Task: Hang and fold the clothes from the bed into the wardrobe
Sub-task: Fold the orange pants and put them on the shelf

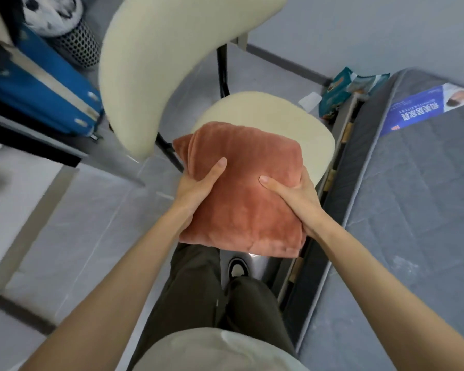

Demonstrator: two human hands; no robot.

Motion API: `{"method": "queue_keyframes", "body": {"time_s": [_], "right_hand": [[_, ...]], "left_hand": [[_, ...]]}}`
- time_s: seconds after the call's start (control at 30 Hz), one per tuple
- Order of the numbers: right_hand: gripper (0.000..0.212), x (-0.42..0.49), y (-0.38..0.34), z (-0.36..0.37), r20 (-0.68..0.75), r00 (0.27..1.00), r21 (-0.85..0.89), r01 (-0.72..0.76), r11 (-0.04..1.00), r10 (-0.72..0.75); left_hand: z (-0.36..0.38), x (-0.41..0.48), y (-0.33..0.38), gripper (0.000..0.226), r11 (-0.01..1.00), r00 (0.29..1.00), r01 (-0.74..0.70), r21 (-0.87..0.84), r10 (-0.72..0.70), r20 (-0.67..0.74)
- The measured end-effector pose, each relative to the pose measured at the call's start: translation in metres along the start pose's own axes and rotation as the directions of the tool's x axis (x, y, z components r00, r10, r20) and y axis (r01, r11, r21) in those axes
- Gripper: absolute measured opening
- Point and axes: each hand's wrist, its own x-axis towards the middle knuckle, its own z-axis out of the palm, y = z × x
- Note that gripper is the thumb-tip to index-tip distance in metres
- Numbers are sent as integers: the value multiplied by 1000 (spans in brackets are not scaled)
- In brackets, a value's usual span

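Observation:
A folded rust-coloured fleece garment [241,162] is held in front of me, above the near edge of a cream chair seat. My left hand [198,186] grips its left side, thumb on top and fingers hidden underneath. My right hand [292,196] grips its right side the same way. The bare grey mattress of the bed [413,223] lies along the right. The wardrobe is not clearly in view.
A cream chair [292,121] with a curved backrest [156,62] stands directly ahead. A blue suitcase [38,84] and a mesh bin [78,44] sit at the upper left. A pale furniture edge [24,223] runs along the left. Packets [343,87] lie by the mattress head.

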Motion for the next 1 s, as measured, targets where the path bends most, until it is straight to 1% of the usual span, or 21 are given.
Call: {"method": "queue_keyframes", "body": {"time_s": [0.13,0.33,0.47,0.53,0.67,0.77,0.83,0.9,0.93,1.0], "right_hand": [[98,-51,-32,13,83,992,-94,100,991,-93],[85,-113,-96,62,206,959,-152,230,961,-197],[80,-145,-137,117,323,912,-175,320,931,-253],[83,-163,-155,153,398,875,-188,371,909,-275],[90,-205,-183,234,540,786,-197,467,862,-302],[87,-242,-195,299,627,713,-156,509,846,-314],[82,-268,-201,343,672,665,-125,535,835,-326],[84,-294,-207,384,706,630,-103,542,834,-322],[86,-307,-210,404,727,606,-87,546,833,-322],[85,-334,-218,443,762,556,-50,563,825,-334]], "left_hand": [[-31,-64,7,105,997,990,-39,-69,29,-138],[-100,-142,37,86,977,967,-97,-192,47,-251],[-164,-184,50,98,953,944,-144,-267,52,-326],[-202,-206,53,98,940,925,-168,-299,45,-378],[-282,-251,49,81,903,858,-253,-347,45,-511],[-345,-287,41,70,883,810,-303,-358,41,-585],[-386,-313,35,69,872,778,-325,-365,27,-628],[-426,-338,31,65,861,731,-361,-359,22,-682],[-445,-351,29,66,859,705,-372,-352,15,-709],[-483,-377,28,83,861,674,-372,-346,-5,-739]]}}
